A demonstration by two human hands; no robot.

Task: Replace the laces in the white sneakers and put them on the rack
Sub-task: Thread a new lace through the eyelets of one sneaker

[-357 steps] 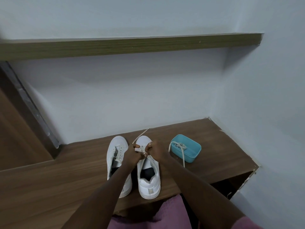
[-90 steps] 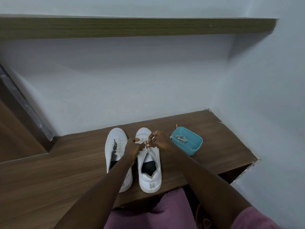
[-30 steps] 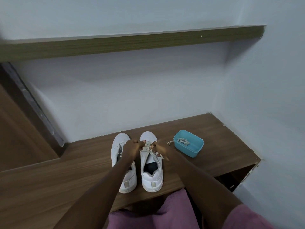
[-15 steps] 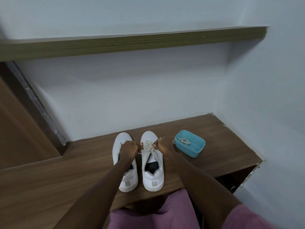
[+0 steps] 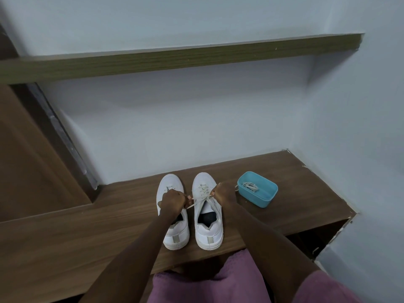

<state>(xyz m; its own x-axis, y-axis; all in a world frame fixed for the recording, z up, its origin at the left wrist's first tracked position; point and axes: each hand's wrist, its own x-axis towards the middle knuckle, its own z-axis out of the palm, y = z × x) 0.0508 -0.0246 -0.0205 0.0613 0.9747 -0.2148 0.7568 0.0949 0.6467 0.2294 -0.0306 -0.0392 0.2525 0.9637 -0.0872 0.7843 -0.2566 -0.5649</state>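
Two white sneakers stand side by side on the wooden bench (image 5: 295, 180), toes to the wall. The right sneaker (image 5: 207, 215) has a cream lace (image 5: 203, 190) threaded through its eyelets. My left hand (image 5: 173, 201) grips one lace end over the left sneaker (image 5: 172, 235). My right hand (image 5: 223, 194) grips the other end at the right sneaker's right side. Both ends are pulled apart and taut. My left hand hides the left sneaker's eyelets.
A teal plastic tub (image 5: 258, 192) with a bundled lace (image 5: 250, 185) inside sits right of the shoes. A wooden shelf (image 5: 175, 60) runs along the wall above. A wooden panel (image 5: 26, 162) stands at left; walls close the back and right.
Over the last second my hands have drawn apart, pulling the lace ends outward from the right sneaker. The shoes and the tub have stayed in place.
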